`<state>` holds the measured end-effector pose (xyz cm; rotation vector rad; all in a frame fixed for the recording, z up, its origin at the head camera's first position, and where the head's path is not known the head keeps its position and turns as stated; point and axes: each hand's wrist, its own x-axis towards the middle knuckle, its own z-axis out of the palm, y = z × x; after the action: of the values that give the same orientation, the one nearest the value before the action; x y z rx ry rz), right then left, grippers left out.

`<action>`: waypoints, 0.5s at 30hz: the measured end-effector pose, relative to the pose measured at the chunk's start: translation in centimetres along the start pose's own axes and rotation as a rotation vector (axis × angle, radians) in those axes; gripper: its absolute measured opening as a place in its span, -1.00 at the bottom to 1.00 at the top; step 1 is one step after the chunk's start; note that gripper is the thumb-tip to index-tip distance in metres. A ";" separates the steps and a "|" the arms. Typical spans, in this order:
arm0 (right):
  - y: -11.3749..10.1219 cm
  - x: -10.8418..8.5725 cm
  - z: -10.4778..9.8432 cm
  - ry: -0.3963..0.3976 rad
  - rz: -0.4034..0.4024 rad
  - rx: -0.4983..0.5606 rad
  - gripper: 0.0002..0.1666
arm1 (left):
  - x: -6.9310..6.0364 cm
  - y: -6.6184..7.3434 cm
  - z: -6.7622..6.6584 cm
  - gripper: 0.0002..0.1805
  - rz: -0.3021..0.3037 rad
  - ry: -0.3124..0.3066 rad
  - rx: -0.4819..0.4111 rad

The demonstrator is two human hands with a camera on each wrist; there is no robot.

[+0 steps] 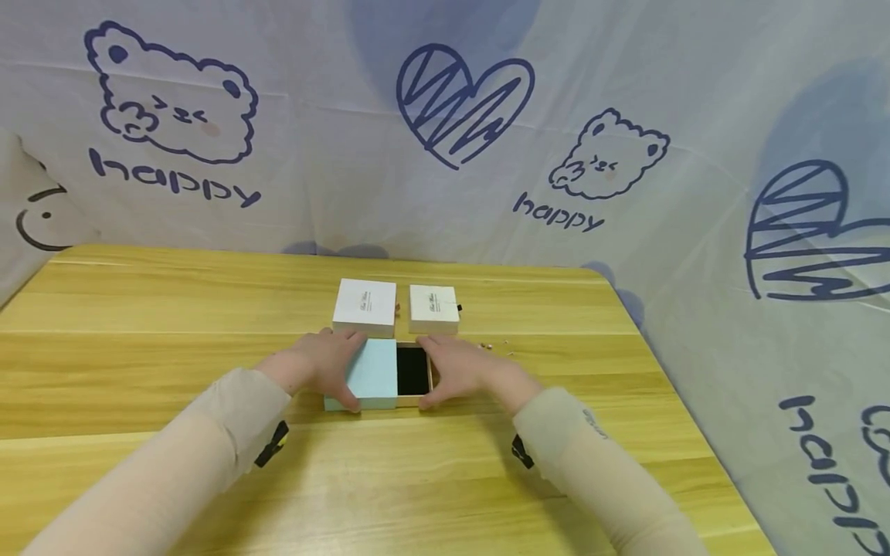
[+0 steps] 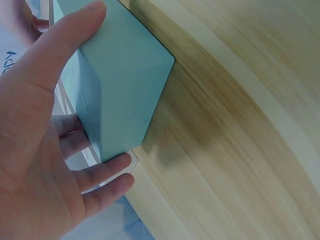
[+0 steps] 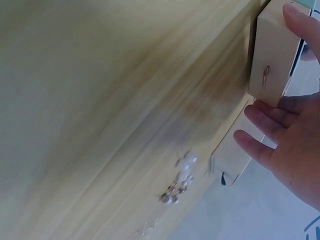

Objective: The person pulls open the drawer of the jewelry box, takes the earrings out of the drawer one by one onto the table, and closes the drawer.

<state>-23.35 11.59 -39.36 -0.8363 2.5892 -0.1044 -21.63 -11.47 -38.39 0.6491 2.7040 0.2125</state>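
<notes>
A light blue slide-out box lies on the table, its drawer pulled partway out to the right. The drawer has a black lining and tan edges; its end face carries a small pinkish loop. My left hand grips the blue sleeve from the left, thumb on the near side and fingers on the far side. From the right, my right hand holds the drawer's outer end between thumb and fingers. Inside the drawer only black lining shows.
Behind the blue box stand a larger white box and a smaller white box, both with dark print and small side tabs. Small shiny jewelry pieces lie on the table to the right. A printed cloth hangs behind.
</notes>
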 end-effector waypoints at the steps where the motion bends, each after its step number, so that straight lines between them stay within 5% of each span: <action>1: -0.1 0.1 0.0 -0.004 -0.006 0.005 0.23 | 0.0 0.0 0.0 0.15 0.000 0.000 -0.003; 15: 1.1 -0.4 -0.6 0.001 -0.038 0.182 0.28 | 0.2 0.2 0.0 0.16 -0.007 -0.023 0.001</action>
<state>-23.94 12.71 -38.92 -0.8179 2.5192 -0.3454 -21.69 -11.25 -38.39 0.6387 2.6846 0.2005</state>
